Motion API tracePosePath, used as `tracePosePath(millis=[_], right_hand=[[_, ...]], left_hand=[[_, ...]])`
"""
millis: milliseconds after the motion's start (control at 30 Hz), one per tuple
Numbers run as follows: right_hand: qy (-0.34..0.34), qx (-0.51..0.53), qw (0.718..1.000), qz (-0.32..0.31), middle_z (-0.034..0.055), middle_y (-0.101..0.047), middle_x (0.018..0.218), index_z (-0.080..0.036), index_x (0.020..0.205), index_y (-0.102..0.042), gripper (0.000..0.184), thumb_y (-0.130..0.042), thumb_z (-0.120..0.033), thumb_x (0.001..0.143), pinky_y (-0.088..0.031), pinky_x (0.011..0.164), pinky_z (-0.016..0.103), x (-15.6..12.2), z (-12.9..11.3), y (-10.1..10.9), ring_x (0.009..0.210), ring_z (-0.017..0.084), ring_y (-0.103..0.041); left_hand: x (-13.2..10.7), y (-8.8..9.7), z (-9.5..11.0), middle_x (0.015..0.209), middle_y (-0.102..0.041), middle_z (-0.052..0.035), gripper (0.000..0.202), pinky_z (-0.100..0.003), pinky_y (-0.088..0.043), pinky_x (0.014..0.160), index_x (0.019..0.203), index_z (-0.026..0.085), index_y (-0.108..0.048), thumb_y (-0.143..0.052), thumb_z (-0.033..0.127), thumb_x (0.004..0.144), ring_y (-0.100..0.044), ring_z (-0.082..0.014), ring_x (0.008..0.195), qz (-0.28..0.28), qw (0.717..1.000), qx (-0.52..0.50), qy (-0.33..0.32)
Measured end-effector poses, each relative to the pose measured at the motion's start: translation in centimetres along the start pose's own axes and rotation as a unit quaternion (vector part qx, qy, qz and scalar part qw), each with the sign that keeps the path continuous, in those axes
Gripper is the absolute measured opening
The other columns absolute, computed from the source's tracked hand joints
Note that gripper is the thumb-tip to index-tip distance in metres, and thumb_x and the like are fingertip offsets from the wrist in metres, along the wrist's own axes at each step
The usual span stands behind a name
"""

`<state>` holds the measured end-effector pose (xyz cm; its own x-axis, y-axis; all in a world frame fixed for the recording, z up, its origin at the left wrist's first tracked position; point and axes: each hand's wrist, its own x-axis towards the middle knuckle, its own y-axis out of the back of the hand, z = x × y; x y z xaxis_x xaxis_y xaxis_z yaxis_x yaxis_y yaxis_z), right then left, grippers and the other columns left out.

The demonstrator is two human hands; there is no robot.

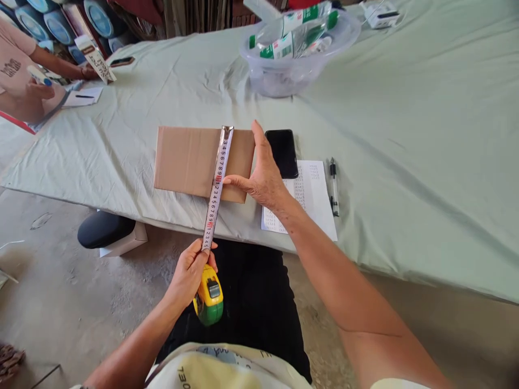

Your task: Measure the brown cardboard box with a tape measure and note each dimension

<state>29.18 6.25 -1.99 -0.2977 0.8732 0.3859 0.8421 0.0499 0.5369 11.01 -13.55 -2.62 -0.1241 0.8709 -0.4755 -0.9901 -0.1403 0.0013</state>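
My left hand (pixel 190 273) is closed around a yellow and green tape measure (pixel 208 295) below the table edge. Its blade (pixel 218 178) runs up and across a flat piece of brown cardboard (pixel 186 159) lying on the table, the hook at the cardboard's far edge. My right hand (pixel 263 173) rests on the cardboard's right side with the thumb touching the blade and the fingers stretched out along the right edge.
A black phone (pixel 283 153), a printed sheet (pixel 314 197) and a pen (pixel 333 186) lie right of the cardboard on the pale green cloth (pixel 405 135). A clear plastic tub (pixel 298 56) with packets stands behind. Another person (pixel 24 70) sits at far left. A black stool (pixel 103 229) stands below.
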Motion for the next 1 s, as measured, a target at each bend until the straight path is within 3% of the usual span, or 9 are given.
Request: tracePosePath(millis=[300,567,767,900,1000], right_hand=[[0.010,-0.028,0.999,-0.013,0.0057,-0.008,0.175,-0.036,0.161,0.021,0.129,-0.055,-0.092,0.073,-0.016,0.129,0.065,-0.1,0.5,0.0,0.161,0.039,-0.008],[-0.016,0.008,1.000,-0.014,0.0038,-0.008,0.175,-0.036,0.164,0.012,0.126,-0.055,-0.092,0.073,-0.011,0.131,0.061,0.4,0.5,0.1,0.162,0.036,-0.008],[-0.086,0.063,0.992,-0.069,0.0084,-0.008,0.175,-0.032,0.164,0.012,0.120,-0.049,-0.091,0.079,-0.023,0.127,0.065,0.7,3.2,0.1,0.160,0.039,-0.015],[-0.058,0.052,0.995,-0.063,0.0045,-0.001,0.176,-0.036,0.164,0.008,0.113,-0.047,-0.089,0.082,-0.023,0.126,0.066,-0.8,3.4,1.1,0.161,0.039,-0.007],[-0.022,0.024,0.996,-0.077,0.0014,0.001,0.176,-0.042,0.164,-0.002,0.119,-0.061,-0.090,0.072,-0.022,0.123,0.072,-2.1,2.7,1.5,0.161,0.042,0.000]], left_hand=[[0.2,-0.1,-0.2,0.065,-0.057,0.0030,0.022,-0.026,-0.047,0.061,0.098,0.017,-0.065,-0.061,0.036,0.087,-0.057,-0.0132,0.061,-0.007,1.000,-0.004,0.002],[0.2,0.1,-0.3,0.066,-0.059,0.0020,0.021,-0.026,-0.047,0.062,0.097,0.016,-0.065,-0.062,0.035,0.089,-0.058,-0.0133,0.062,-0.014,0.999,-0.026,-0.017],[0.3,0.6,1.0,0.064,-0.059,0.0018,0.020,-0.026,-0.047,0.062,0.095,0.016,-0.066,-0.064,0.034,0.088,-0.058,-0.0139,0.062,0.010,0.998,-0.038,-0.050],[0.8,1.2,1.0,0.064,-0.058,0.0018,0.018,-0.027,-0.047,0.064,0.096,0.016,-0.066,-0.063,0.033,0.089,-0.058,-0.0143,0.063,0.029,0.997,-0.033,-0.061],[1.1,1.5,0.8,0.064,-0.058,0.0021,0.017,-0.028,-0.047,0.065,0.096,0.017,-0.066,-0.063,0.032,0.089,-0.058,-0.0145,0.063,0.032,0.997,-0.040,-0.060]])
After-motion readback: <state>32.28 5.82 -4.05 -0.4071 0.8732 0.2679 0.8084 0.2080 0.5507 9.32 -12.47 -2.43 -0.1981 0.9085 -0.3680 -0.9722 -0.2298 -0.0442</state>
